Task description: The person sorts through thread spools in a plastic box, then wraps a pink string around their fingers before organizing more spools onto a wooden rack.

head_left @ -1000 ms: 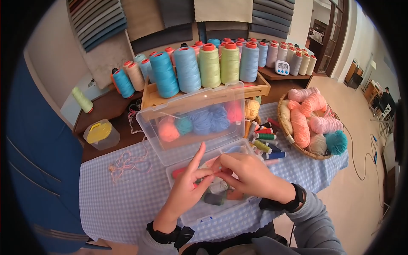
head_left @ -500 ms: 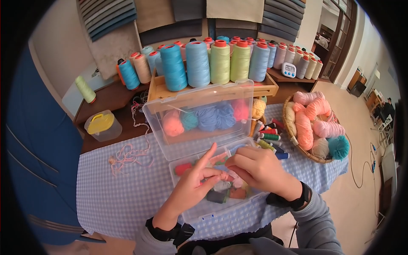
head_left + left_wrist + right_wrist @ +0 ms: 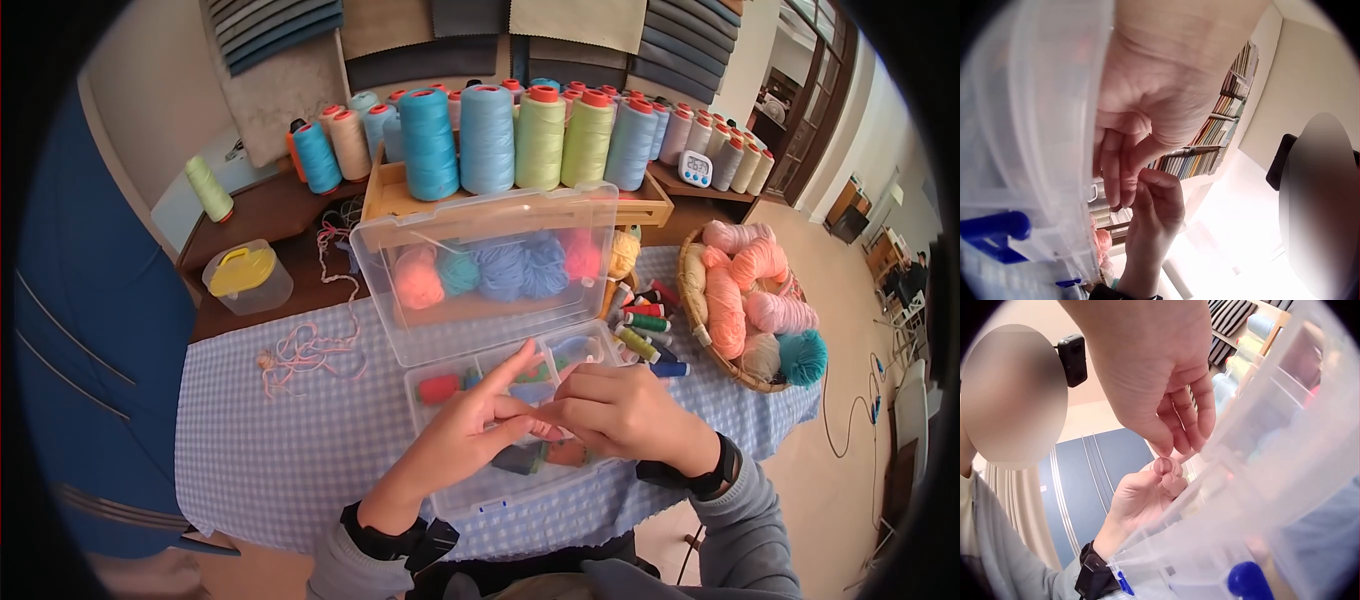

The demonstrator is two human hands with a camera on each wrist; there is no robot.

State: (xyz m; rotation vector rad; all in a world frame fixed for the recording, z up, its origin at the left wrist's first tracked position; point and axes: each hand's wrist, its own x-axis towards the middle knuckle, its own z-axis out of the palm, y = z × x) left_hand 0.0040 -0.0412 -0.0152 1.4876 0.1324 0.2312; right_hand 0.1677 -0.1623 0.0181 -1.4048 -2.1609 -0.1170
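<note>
Above the clear compartment box [image 3: 470, 497], both hands meet fingertip to fingertip. My left hand [image 3: 455, 440] has its index finger extended while its thumb and other fingers pinch a small pink strand, mostly hidden by the fingers. Thumb and bent fingers of my right hand [image 3: 635, 412] pinch at the same spot. In the right wrist view, my left hand [image 3: 1141, 503] lies just below the fingertips of my right hand [image 3: 1166, 394]. Inside the box are a red spool [image 3: 438, 388], a dark spool [image 3: 517, 460] and an orange-brown spool [image 3: 567, 452].
The raised clear lid [image 3: 385, 325] stands behind the hands, with yarn balls visible through it. Loose spools [image 3: 648, 324] and a yarn basket [image 3: 745, 375] are at the right. Tangled yarn [image 3: 305, 350] and a yellow-lidded tub [image 3: 265, 295] sit at the left; thread cones [image 3: 487, 140] stand behind.
The right hand moved slightly away from the left, then came back to its fingertips. The view has shifted, moving the scene to the right. The pink strand is less visible than half a second ago.
</note>
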